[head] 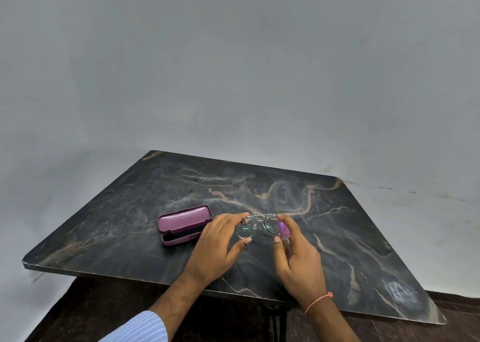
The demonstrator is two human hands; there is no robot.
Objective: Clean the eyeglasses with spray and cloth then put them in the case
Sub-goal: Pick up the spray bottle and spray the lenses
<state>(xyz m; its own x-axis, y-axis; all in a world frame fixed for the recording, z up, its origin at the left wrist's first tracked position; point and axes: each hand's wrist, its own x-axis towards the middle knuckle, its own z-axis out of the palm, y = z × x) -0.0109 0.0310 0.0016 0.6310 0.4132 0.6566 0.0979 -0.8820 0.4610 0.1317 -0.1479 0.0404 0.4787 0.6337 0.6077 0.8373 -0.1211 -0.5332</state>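
Thin metal-framed eyeglasses are held upright above the dark marble table. My left hand pinches the left lens rim between forefinger and thumb. My right hand grips a small spray bottle with a purple top, its nozzle close to the right lens. A purple glasses case lies open on the table, just left of my left hand. No cloth is visible.
The table stands against a plain grey wall. Its near edge runs across below my wrists, with dark floor beneath. Bare marble stretches to the right and behind the glasses.
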